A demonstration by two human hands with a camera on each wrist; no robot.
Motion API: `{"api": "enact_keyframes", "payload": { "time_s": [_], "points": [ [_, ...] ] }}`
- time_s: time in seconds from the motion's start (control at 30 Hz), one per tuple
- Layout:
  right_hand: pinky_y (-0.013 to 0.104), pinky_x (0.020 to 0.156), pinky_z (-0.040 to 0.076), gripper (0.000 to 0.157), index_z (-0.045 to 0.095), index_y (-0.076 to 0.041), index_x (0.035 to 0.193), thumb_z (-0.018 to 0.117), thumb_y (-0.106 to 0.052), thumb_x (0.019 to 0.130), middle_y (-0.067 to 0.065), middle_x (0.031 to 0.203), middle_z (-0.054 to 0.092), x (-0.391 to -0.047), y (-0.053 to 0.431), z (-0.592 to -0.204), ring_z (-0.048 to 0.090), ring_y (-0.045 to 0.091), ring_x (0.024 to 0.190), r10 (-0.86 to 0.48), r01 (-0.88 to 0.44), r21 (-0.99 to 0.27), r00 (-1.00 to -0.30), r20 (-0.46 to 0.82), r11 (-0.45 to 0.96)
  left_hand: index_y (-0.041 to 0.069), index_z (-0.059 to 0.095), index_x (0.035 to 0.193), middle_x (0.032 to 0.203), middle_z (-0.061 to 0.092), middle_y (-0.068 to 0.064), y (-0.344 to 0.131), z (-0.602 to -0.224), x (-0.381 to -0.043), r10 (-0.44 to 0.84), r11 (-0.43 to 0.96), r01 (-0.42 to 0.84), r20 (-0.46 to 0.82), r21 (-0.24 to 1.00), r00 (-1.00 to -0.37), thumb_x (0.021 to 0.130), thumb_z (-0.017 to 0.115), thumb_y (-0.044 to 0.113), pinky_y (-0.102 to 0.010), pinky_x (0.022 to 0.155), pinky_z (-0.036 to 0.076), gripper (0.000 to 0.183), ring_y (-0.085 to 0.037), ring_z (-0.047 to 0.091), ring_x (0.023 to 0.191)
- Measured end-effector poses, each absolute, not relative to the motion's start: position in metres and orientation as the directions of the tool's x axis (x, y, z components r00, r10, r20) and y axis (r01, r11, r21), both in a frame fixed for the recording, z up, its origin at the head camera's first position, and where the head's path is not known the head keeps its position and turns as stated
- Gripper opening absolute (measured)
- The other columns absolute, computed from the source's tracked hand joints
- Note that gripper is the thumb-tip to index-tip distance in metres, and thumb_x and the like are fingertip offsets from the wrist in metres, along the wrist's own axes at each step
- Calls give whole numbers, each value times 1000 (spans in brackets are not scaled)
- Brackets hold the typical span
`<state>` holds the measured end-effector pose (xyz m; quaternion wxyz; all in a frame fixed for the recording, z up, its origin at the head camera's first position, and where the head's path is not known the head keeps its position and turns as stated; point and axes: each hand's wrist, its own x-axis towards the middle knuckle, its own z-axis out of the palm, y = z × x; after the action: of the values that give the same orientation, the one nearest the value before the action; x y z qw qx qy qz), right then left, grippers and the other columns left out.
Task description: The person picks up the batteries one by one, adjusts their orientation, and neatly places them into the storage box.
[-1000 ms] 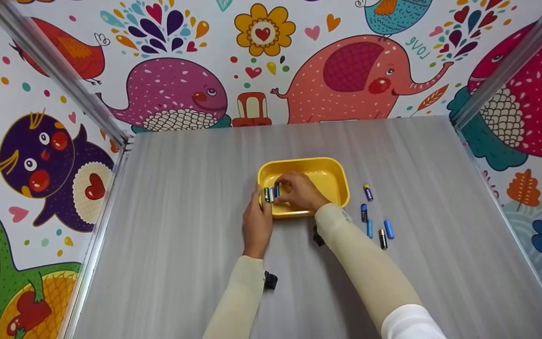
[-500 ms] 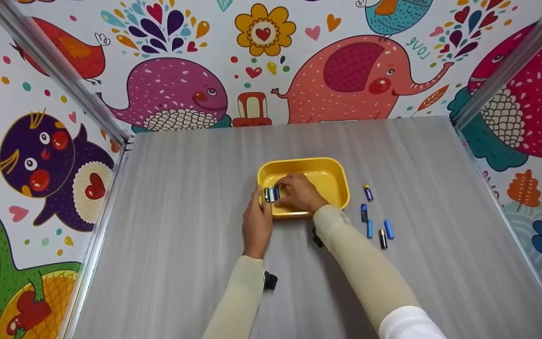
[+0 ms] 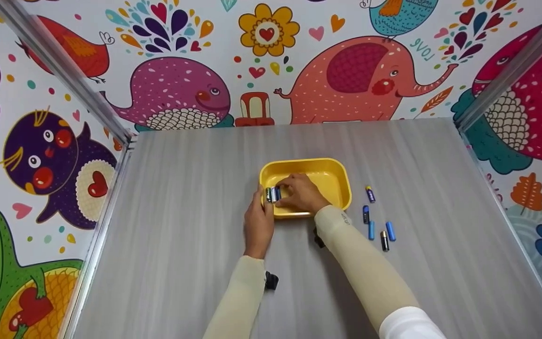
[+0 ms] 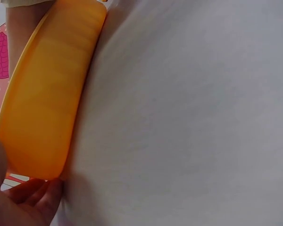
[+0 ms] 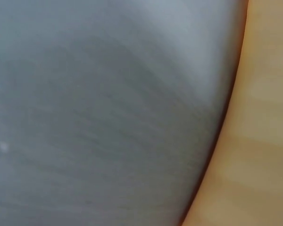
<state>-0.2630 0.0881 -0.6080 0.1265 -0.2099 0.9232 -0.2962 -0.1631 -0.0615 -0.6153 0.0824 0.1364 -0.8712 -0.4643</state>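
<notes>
Batteries in yellow tray, grey table, cartoon-animal walls, metal posts

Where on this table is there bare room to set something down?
The table is bare from the left hand out to the left wall, and between the tray and back wall. It is crowded at the tray's left end, with batteries and the right hand, and right of the tray, where five loose batteries lie.
</notes>
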Motion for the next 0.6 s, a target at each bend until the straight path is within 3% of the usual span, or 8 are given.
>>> {"api": "enact_keyframes", "payload": {
  "time_s": [0.1,0.33,0.6],
  "points": [
    [39,100,44,60,71,-19,128,85,-49,78,3,115,62,-263,89,-608,52,23,108,-451,-293,-607,-884,-122,738,23,43,157,149,58,-3,-61,-616,-163,-315,528,-161,17,834,-949,104,56,21,-41,100,53,55,-18,65,115],
    [37,95,44,62,70,-18,129,84,-51,79,2,110,60,-262,89,-605,51,22,104,-420,-258,-627,-899,-123,735,23,43,157,149,58,-4,-61,-614,-163,-311,536,-155,23,830,-950,103,55,21,-41,95,54,55,-18,64,103],
    [41,100,50,47,71,-14,124,82,-39,86,6,114,65,-259,90,-595,57,24,108,-323,-267,-719,-944,63,641,20,47,154,141,65,-7,-61,-616,-163,-320,564,-122,80,816,-944,102,56,16,-42,82,53,53,-22,62,90]
  ]
}}
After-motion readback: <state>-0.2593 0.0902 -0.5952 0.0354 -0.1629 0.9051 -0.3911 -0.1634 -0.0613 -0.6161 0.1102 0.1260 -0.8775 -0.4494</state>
